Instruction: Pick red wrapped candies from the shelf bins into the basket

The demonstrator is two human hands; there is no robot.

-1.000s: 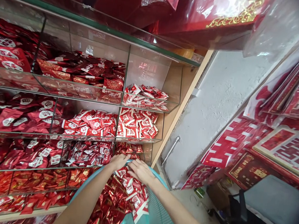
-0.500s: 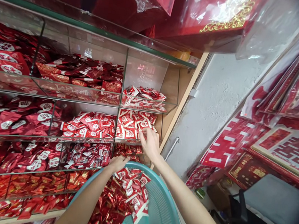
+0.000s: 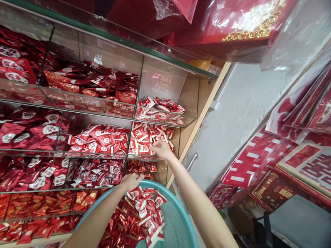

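My left hand (image 3: 131,182) is closed over the far rim of a round turquoise plastic basket (image 3: 179,214). Inside lie shiny dark-red wrapped candies (image 3: 124,222) and, towards the right, small red-and-white candy packets (image 3: 151,215). My right hand (image 3: 162,149) reaches into a glass-fronted shelf compartment above the basket. Its fingers are curled together against the red-and-white packets (image 3: 142,139) heaped there; whether a packet is between the fingertips is hidden.
Glass-divided shelves hold many red candy packets (image 3: 103,138) to the left. A glass lip (image 3: 160,117) runs above my right hand. Large red boxes (image 3: 243,26) overhang the top. A wooden side panel (image 3: 201,111), white wall and hanging red decorations (image 3: 246,158) are at the right.
My right hand has shifted slightly left and turned flatter, with its fingers lower among the packets. My left hand stays on the basket rim.
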